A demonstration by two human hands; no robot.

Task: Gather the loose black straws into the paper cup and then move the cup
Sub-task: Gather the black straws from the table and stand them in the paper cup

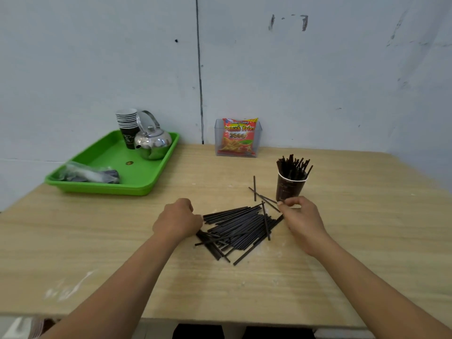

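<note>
So the cup (289, 189) already has a bunch of straws (292, 167) standing up in it, but a big pile of straws (237, 226) lies on the table (342, 241) just down and left of the cup, so there's probably plenty left to gather. The person's right hand (302, 218) sits right at the foot of the cup, thumb and forefinger nearly closed, pinching the end of one stray straw (265, 197) that slants away to the cup's left. One at a time looks slow tbh. A better bet is squaring the pile into a bundle, gripping it mid-length and dropping it in end-first, while steadying the cup, since it looks light and top-heavy and could tip. The left hand (178, 220) is at the pile's far end from the cup, knuckles up, fingers curled under. Can't tell if it's actually holding any straws.
</note>
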